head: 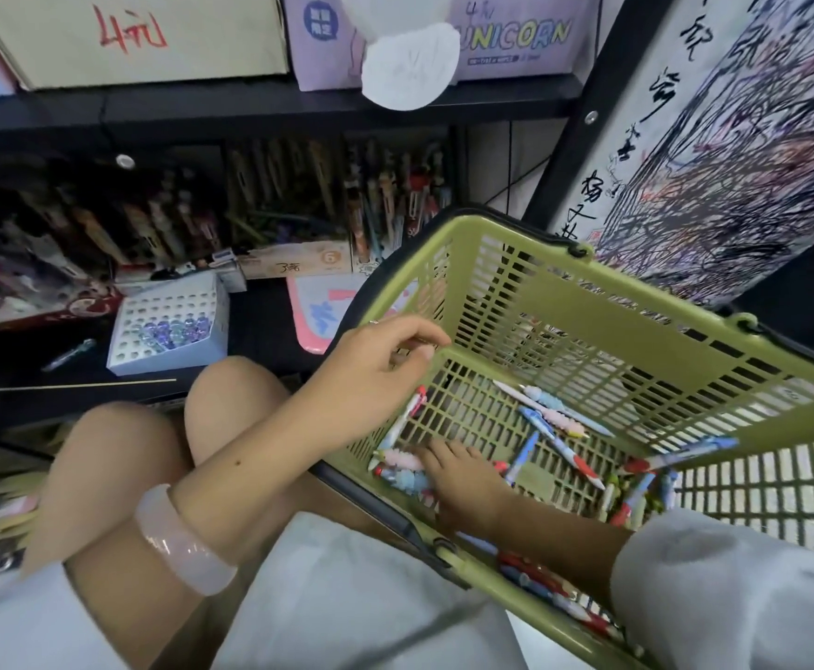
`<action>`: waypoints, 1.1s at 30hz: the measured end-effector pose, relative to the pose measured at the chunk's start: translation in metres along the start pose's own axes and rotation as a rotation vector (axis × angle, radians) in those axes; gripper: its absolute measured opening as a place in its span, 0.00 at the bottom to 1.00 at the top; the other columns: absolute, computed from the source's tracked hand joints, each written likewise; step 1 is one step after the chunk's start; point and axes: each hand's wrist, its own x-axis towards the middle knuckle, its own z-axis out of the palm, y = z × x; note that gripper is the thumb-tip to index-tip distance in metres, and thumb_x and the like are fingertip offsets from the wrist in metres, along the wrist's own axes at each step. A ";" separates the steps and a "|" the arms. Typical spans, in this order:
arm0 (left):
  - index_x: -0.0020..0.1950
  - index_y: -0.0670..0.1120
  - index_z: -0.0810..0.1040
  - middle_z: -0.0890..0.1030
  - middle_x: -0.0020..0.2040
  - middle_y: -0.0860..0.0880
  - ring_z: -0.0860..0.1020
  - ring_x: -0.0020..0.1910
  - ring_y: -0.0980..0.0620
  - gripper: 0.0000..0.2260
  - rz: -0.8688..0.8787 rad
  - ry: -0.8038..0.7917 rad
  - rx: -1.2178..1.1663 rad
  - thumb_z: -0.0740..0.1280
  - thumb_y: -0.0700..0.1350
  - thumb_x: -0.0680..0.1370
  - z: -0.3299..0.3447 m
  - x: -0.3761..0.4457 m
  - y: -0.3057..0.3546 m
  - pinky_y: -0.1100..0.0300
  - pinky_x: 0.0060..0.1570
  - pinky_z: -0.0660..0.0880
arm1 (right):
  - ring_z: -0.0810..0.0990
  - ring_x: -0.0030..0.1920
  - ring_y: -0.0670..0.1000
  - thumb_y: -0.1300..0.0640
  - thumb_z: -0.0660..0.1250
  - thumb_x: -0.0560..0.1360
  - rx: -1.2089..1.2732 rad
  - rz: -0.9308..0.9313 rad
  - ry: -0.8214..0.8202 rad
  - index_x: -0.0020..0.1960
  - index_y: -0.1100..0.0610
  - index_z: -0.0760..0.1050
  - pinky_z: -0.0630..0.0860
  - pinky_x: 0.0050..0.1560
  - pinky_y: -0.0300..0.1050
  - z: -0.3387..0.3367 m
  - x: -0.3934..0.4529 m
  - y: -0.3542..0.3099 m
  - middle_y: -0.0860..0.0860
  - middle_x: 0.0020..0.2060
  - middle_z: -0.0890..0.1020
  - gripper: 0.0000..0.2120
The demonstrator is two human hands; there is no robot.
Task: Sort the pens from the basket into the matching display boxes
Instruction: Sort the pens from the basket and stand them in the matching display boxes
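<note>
A green plastic basket (603, 302) sits tilted at my right, with several pens (554, 427) scattered on its slatted floor. My left hand (376, 365), a pale bracelet on its wrist, grips the basket's near-left rim with curled fingers. My right hand (463, 481) reaches inside, its fingers resting on a cluster of pink and blue pens (402, 469) in the lower-left corner. A white display box (168, 326) with round holes holds several glittery blue-purple pens. Behind it on the dark shelf stand more display boxes of pens (390, 200).
A loose pen (69, 353) lies on the black shelf left of the white box. A pink-edged card (315, 311) lies beside the basket. Cardboard boxes (134, 36) stand on the shelf above. A scribbled test sheet (733, 162) hangs at right. My knees (230, 394) are below the shelf.
</note>
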 end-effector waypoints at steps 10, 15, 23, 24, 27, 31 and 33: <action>0.47 0.60 0.74 0.77 0.49 0.61 0.75 0.47 0.67 0.13 0.000 0.021 -0.022 0.61 0.40 0.79 -0.002 -0.005 0.006 0.76 0.45 0.69 | 0.73 0.35 0.51 0.62 0.62 0.75 0.442 0.194 0.018 0.61 0.59 0.64 0.65 0.29 0.37 -0.032 -0.002 0.010 0.51 0.40 0.75 0.15; 0.50 0.56 0.72 0.76 0.49 0.59 0.75 0.48 0.64 0.08 -0.124 0.117 -0.099 0.61 0.41 0.79 0.001 -0.003 0.009 0.79 0.44 0.68 | 0.68 0.25 0.46 0.65 0.59 0.75 1.300 0.277 0.256 0.56 0.49 0.67 0.66 0.26 0.39 -0.103 -0.021 0.021 0.50 0.31 0.71 0.14; 0.56 0.47 0.75 0.79 0.29 0.47 0.76 0.25 0.53 0.12 -0.320 -0.034 -0.651 0.61 0.52 0.79 0.007 -0.009 0.035 0.60 0.34 0.76 | 0.71 0.22 0.47 0.55 0.55 0.81 1.602 -0.074 0.262 0.51 0.56 0.70 0.69 0.22 0.36 -0.194 -0.039 -0.033 0.50 0.23 0.73 0.07; 0.53 0.46 0.76 0.78 0.26 0.46 0.74 0.22 0.51 0.11 -0.296 0.007 -0.696 0.61 0.52 0.78 0.003 -0.010 0.039 0.61 0.27 0.74 | 0.72 0.22 0.47 0.56 0.54 0.82 1.589 -0.081 0.247 0.53 0.58 0.69 0.69 0.22 0.36 -0.201 -0.039 -0.038 0.49 0.23 0.74 0.08; 0.54 0.42 0.75 0.78 0.27 0.37 0.75 0.23 0.43 0.14 -0.260 0.088 -0.714 0.60 0.53 0.79 -0.009 -0.013 0.045 0.59 0.23 0.72 | 0.74 0.24 0.55 0.52 0.53 0.81 1.388 -0.098 0.224 0.62 0.49 0.63 0.69 0.22 0.41 -0.222 -0.037 -0.047 0.50 0.25 0.76 0.10; 0.56 0.45 0.76 0.83 0.45 0.38 0.82 0.45 0.42 0.12 -0.248 0.220 -0.820 0.60 0.51 0.79 -0.023 -0.017 0.052 0.49 0.46 0.79 | 0.77 0.27 0.36 0.49 0.54 0.80 1.024 -0.101 0.276 0.71 0.39 0.52 0.68 0.25 0.26 -0.250 -0.029 -0.058 0.44 0.38 0.74 0.21; 0.57 0.46 0.76 0.83 0.51 0.43 0.81 0.51 0.50 0.10 -0.227 0.299 -0.854 0.60 0.48 0.80 -0.032 -0.016 0.054 0.55 0.52 0.77 | 0.79 0.30 0.40 0.48 0.56 0.77 0.810 -0.079 0.292 0.65 0.40 0.58 0.75 0.28 0.35 -0.264 -0.023 -0.064 0.47 0.40 0.77 0.18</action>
